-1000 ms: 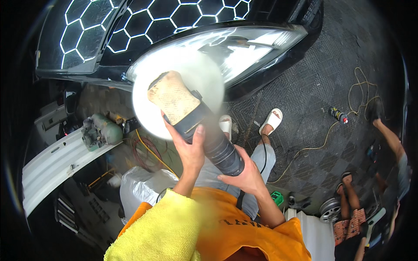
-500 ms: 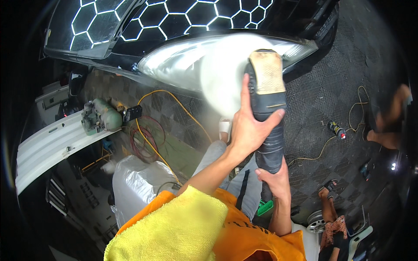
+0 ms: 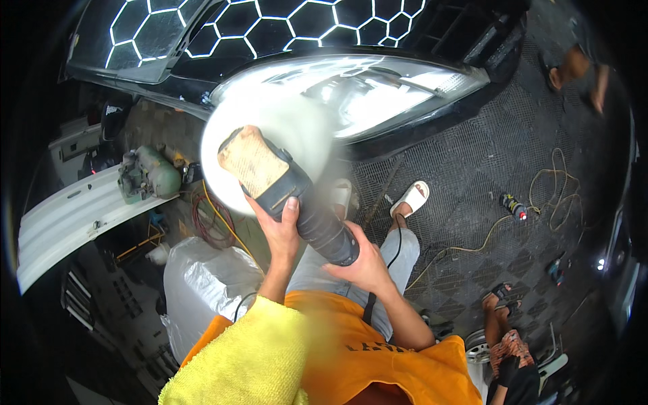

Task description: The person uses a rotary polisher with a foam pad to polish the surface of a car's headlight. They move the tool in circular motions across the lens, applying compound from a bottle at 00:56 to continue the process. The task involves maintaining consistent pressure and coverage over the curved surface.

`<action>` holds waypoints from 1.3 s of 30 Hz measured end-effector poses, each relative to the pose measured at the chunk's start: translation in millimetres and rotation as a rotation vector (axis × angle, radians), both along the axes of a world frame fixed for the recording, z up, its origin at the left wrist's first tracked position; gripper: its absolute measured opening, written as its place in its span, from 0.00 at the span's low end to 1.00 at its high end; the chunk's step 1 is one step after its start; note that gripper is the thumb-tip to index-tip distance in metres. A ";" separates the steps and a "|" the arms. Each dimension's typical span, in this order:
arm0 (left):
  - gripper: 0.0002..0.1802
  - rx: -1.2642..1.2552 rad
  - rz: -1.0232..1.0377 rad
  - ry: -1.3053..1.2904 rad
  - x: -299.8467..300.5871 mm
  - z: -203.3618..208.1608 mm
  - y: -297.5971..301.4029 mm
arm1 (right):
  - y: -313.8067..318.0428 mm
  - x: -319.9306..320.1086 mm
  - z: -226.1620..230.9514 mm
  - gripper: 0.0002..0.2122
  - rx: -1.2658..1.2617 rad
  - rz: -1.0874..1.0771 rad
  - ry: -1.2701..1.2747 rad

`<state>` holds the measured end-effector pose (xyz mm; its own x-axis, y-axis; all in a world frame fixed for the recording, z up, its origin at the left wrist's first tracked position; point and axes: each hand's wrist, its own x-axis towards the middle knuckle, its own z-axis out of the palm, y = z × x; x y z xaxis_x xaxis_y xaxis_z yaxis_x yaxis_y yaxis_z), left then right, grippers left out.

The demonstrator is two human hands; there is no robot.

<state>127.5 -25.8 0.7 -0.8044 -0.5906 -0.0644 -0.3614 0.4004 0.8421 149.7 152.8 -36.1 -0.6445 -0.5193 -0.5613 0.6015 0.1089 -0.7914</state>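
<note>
My left hand (image 3: 278, 226) is wrapped round the neck of a black rotary polisher (image 3: 324, 233), just behind its worn, tan-taped head. Farther back, my right hand (image 3: 371, 266) grips the polisher's rear handle. The round white polishing pad (image 3: 219, 179) is blurred, and dusty haze hangs around it. It overlaps the left end of a car headlight (image 3: 378, 101) in this view; whether it presses on the lens I cannot tell. Glare from the lights shows on the lens. A yellow towel (image 3: 243, 351) lies over my left shoulder and upper arm.
Beyond the headlight is the black car hood (image 3: 270, 30), reflecting hexagonal lights. A green compressor (image 3: 158, 175) stands at left by a white panel (image 3: 64, 229). A bottle (image 3: 514, 206) and a cord (image 3: 466, 248) lie on the dark floor. Other people are at right: one seated (image 3: 509, 358), another's legs (image 3: 574, 71).
Both hands have swung the polisher left and nearer to me, from the headlight's right part to its left end, and it now tilts leftward. The person at right has moved farther off.
</note>
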 end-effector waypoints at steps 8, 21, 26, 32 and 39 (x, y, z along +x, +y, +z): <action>0.64 0.179 -0.285 -0.043 -17.9 -54.7 82.1 | 48.7 47.4 -85.7 0.39 -0.041 -0.320 0.009; 0.62 0.013 -0.699 -0.136 -59.1 -80.4 95.8 | -7.6 87.7 -154.9 0.24 -0.305 -0.701 -0.247; 0.63 -0.035 -0.579 -0.124 -16.3 -52.7 -10.2 | -100.5 88.7 -113.0 0.38 -0.259 -0.654 0.075; 0.65 -0.208 -0.503 0.074 13.1 -36.3 -115.6 | -198.8 78.4 -119.7 0.43 -0.395 -0.602 0.253; 0.64 -0.298 -0.697 0.047 -18.3 -51.4 -55.7 | -208.3 58.0 -172.0 0.45 -0.561 -0.739 0.262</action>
<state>109.2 -81.5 -50.7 -0.9957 0.0680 0.0622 0.0921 0.7356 0.6712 207.7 -55.5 -208.1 -0.9859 -0.0812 -0.1463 0.1631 -0.6613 -0.7322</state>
